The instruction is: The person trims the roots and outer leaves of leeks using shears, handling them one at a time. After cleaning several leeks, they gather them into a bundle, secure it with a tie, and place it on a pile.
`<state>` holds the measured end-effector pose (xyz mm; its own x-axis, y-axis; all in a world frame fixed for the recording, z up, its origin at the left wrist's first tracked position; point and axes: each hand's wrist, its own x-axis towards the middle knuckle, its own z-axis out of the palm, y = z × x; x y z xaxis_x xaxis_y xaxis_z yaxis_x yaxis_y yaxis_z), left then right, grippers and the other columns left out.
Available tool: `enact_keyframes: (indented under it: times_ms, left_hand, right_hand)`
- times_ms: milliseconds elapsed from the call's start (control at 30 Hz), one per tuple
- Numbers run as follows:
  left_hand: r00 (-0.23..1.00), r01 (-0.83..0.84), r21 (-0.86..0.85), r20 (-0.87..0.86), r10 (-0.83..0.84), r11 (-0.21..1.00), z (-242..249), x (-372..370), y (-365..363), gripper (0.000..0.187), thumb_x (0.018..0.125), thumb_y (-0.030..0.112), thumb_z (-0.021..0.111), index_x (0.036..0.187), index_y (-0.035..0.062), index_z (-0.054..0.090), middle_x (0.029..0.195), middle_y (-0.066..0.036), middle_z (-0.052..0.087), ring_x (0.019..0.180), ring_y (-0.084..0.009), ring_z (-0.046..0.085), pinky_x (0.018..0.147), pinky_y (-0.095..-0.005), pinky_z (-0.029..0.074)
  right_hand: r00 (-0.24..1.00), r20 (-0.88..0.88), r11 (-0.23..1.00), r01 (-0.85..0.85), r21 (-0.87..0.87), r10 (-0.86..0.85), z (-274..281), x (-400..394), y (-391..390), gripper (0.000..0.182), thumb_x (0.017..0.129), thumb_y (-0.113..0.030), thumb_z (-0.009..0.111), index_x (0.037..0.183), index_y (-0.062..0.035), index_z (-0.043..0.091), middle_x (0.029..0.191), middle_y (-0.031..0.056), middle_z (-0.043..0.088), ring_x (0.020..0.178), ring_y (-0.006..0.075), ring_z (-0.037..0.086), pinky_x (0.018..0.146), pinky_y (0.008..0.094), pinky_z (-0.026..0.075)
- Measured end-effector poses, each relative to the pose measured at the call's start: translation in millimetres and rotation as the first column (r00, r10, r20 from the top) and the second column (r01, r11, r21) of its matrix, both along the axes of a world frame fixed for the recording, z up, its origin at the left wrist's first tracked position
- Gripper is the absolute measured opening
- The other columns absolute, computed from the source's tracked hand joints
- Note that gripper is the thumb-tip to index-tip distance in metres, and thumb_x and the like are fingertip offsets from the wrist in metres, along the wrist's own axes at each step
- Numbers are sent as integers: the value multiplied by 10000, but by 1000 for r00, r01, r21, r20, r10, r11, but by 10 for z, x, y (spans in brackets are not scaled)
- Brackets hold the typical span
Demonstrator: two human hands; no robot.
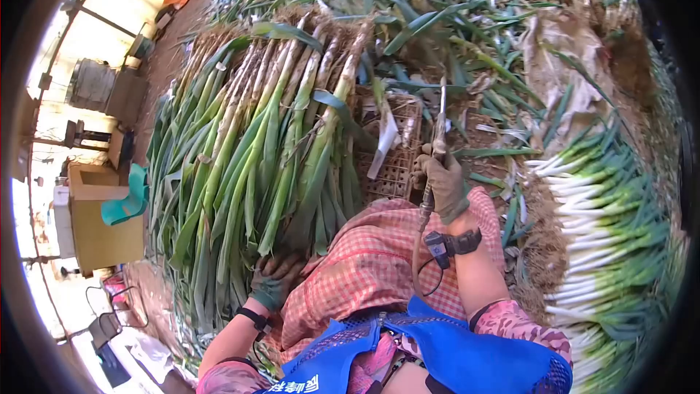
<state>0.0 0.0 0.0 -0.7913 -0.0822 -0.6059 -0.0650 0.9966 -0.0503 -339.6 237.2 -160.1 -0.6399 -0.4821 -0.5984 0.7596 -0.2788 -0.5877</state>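
My right hand [445,182], in a dirty glove, is closed around an air blow gun [440,120]. Its thin nozzle points away from me, and a hose [418,248] runs from it down to my lap. At the near end of a big pile of untrimmed leeks [270,117], my left hand [275,281] rests with its gloved fingers stretched out against the leaf tips. The pile lies with its roots at the far end and its green leaves toward me. A checked red-and-white cloth [364,255] covers my lap.
Cleaned leeks [590,233] lie in a row at the right, white stems facing inward. Beyond my right hand are a plastic crate [390,175] and scattered leaf scraps [481,51]. A pale sack [561,66] lies at the upper right. A teal stool [127,197] stands at the left.
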Motion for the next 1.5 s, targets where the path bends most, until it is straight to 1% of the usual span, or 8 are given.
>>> enact_keyframes:
  times_ms: [333,633,900,967,1200,1300,1367,1500]
  left_hand:
    - [660,-20,338,-703,266,941,-847,-1269,1348,264,832,191,549,1072,123,635,1095,-101,650,1127,-310,552,996,-500,380]
    - [835,-164,362,-444,324,918,-795,-501,2022,443,866,350,650,1205,97,517,1080,-216,639,918,-420,650,752,-512,510]
    - [979,-41,920,-41,202,390,-550,222,1792,238,896,217,665,1054,40,662,844,-101,702,738,-101,577,707,-319,501]
    - [891,-449,788,359,278,421,-363,190,1598,351,921,294,672,1168,48,634,946,-65,713,827,-129,636,727,-298,513]
    - [707,-138,648,-465,533,749,-157,-819,1182,530,842,383,715,1260,88,575,1038,-143,679,948,-296,664,830,-392,524]
    - [638,-116,250,-723,265,961,-924,-1665,502,639,817,401,702,1323,64,508,1206,-176,618,1103,-358,603,917,-453,495]
    - [704,-279,74,-662,257,957,-1031,-2149,430,722,816,397,686,1401,69,418,1255,-190,575,1138,-389,573,951,-466,482]
    - [706,-538,-128,-608,363,833,-1878,-3027,-67,706,717,377,778,1290,85,488,1216,-158,570,1127,-313,581,912,-417,509]
  right_hand:
    - [965,-234,989,-136,-50,121,531,137,970,166,925,-73,625,1079,-17,599,891,43,632,772,162,658,677,289,570]
    - [858,-510,997,-77,-18,57,616,992,1277,91,930,-103,590,987,-36,616,844,31,645,715,109,599,641,237,482]
    - [848,-524,994,28,-103,-78,706,1225,1528,112,921,-124,622,992,-40,599,771,21,612,626,90,550,574,227,438]
    - [840,-538,989,-8,-146,-73,820,1049,1505,101,909,-112,625,944,-19,605,765,31,625,641,94,553,583,223,433]
    - [721,-682,992,85,-93,-126,554,456,712,109,795,-121,688,900,-105,662,702,-29,586,613,68,518,542,274,437]
    - [231,-973,861,490,134,20,-514,610,305,280,822,-209,627,1049,-46,606,746,121,584,624,299,562,624,430,473]
    - [550,-699,776,138,615,456,112,989,684,504,852,-325,648,1266,-92,480,886,213,659,830,387,671,722,464,498]
    - [582,-668,805,37,592,464,125,1115,892,712,845,-524,643,1386,-123,412,1049,249,674,988,416,661,823,458,517]
